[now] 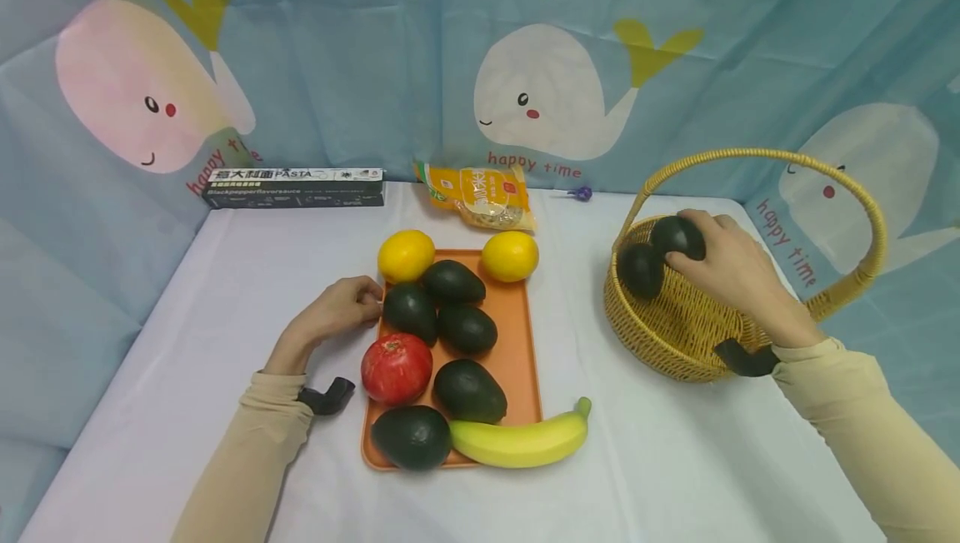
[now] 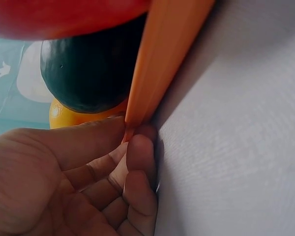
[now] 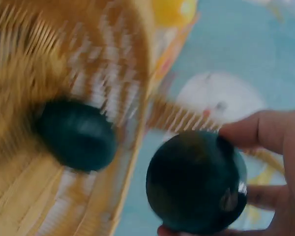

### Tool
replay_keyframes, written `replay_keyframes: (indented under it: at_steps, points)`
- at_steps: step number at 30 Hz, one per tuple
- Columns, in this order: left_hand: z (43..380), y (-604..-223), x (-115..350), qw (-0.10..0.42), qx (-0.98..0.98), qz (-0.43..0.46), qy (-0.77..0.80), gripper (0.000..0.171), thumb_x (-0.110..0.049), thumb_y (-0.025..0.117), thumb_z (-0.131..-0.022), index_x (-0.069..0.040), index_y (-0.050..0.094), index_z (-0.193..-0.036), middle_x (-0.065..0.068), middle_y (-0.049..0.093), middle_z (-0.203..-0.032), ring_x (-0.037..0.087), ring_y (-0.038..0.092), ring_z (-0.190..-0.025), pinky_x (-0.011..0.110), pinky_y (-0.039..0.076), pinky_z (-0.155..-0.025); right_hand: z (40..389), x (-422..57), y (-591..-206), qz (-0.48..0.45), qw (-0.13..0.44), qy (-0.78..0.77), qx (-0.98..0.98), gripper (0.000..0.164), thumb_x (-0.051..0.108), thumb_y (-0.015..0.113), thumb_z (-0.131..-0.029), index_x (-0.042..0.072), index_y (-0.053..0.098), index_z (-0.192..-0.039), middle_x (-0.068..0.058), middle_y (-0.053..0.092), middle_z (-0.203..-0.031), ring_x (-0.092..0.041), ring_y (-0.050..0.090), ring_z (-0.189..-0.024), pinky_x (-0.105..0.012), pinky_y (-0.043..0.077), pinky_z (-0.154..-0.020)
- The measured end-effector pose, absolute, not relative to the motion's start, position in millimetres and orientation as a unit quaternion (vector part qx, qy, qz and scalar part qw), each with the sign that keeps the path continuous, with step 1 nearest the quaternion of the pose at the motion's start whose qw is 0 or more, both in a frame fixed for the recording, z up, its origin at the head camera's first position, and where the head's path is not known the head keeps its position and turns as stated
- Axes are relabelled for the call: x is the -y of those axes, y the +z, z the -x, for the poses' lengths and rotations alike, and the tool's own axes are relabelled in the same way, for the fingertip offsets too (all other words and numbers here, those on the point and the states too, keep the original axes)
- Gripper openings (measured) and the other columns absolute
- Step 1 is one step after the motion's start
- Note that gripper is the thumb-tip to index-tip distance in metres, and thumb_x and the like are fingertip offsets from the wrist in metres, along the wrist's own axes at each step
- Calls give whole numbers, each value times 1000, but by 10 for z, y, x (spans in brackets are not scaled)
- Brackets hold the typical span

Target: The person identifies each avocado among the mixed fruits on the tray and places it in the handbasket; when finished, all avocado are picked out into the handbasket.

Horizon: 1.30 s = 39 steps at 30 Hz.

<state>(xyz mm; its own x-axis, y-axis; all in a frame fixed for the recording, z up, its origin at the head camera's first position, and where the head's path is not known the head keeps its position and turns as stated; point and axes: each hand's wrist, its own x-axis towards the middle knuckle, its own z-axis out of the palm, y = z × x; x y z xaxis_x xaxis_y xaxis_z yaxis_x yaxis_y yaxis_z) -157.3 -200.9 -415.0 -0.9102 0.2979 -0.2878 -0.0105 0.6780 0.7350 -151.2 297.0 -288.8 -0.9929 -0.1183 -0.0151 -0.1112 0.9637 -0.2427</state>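
Note:
My right hand [image 1: 731, 264] grips a dark green avocado [image 1: 679, 238] over the far side of the wicker basket [image 1: 693, 335]. Another avocado [image 1: 641, 271] lies in the basket right beside it; both show in the right wrist view. My left hand [image 1: 341, 310] pinches the left rim of the orange tray [image 1: 517, 343] between thumb and fingers, as the left wrist view shows. On the tray are several avocados [image 1: 468, 391], a red pomegranate [image 1: 397, 369], a banana [image 1: 521, 441] across the near edge, and a yellow lemon at each far corner, left [image 1: 406, 256] and right [image 1: 510, 256].
At the back stand a dark pasta box [image 1: 296, 189] and an orange food packet [image 1: 483, 196], with a small purple-topped lollipop [image 1: 581, 193] to their right. The basket's tall handle [image 1: 873, 226] arches above my right forearm. A printed blue curtain [image 1: 360, 68] closes off the back.

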Motion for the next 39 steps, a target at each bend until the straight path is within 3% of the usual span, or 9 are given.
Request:
replay_keyframes:
  at_steps: [5,10,15,21,26,29,31,33,39]
  points:
    - [1575,-4138,2018,191,-896,-84,391,28,-10,57,-86,6,57,-109,10,64,-79,19,54,-74,29,41,-69,1808,-3194,-3007,23,102,-101,-989,74,32,51,-95,-9,21,-148,-44,36,-133,-59,44,-114,-69,39,-89]
    - [1564,-4150,2008,190,-892,-89,402,28,-8,56,-86,7,57,-109,10,64,-78,19,54,-72,29,42,-70,1994,-3236,-3183,16,183,-73,-980,81,23,52,-94,-17,5,-148,-50,28,-139,-65,31,-125,-69,35,-99]
    - [1561,-4182,1997,189,-892,-89,402,28,-7,56,-85,6,57,-110,9,65,-77,19,55,-73,29,43,-71,2070,-3241,-3322,5,201,-65,-978,81,17,54,-93,-18,6,-146,-50,26,-140,-65,23,-130,-69,31,-103]
    - [1576,-4168,2003,188,-893,-89,398,28,-8,57,-86,6,57,-110,10,64,-78,19,55,-73,29,43,-70,2091,-3237,-3352,8,200,-67,-977,79,15,58,-91,-16,10,-146,-50,25,-139,-64,22,-131,-68,30,-105]
    - [1573,-4142,2001,192,-894,-85,397,28,-9,57,-87,6,57,-111,10,65,-79,19,54,-74,29,42,-70,1950,-3087,-3223,14,144,-38,-989,67,15,54,-91,-11,25,-145,-47,33,-136,-62,38,-122,-70,41,-90]
    - [1577,-4122,1997,194,-895,-87,392,28,-10,57,-88,6,57,-111,10,65,-80,19,54,-74,29,42,-70,1763,-2832,-3100,34,64,-20,-997,33,12,48,-89,-5,57,-115,-34,56,-110,-51,58,-90,-61,47,-63]
    - [1586,-4117,2002,194,-897,-85,388,28,-11,57,-88,5,57,-111,10,65,-80,19,54,-74,29,42,-70,1638,-2597,-3061,62,12,-22,-998,20,12,46,-89,0,62,-92,-23,61,-89,-39,59,-71,-50,44,-50]
    - [1592,-4116,2004,194,-898,-84,386,29,-11,57,-88,5,57,-112,10,65,-81,19,55,-75,29,42,-70,1534,-2333,-3066,99,-23,-42,-994,18,13,47,-88,7,63,-85,-13,64,-82,-29,59,-66,-42,42,-47]
    - [1578,-4151,1983,195,-895,-80,393,29,-11,57,-89,6,57,-113,10,63,-80,18,54,-74,29,42,-70,1400,-1559,-3302,226,-27,-104,-968,33,23,59,-89,9,62,-119,-10,67,-100,-23,61,-72,-34,48,-56]
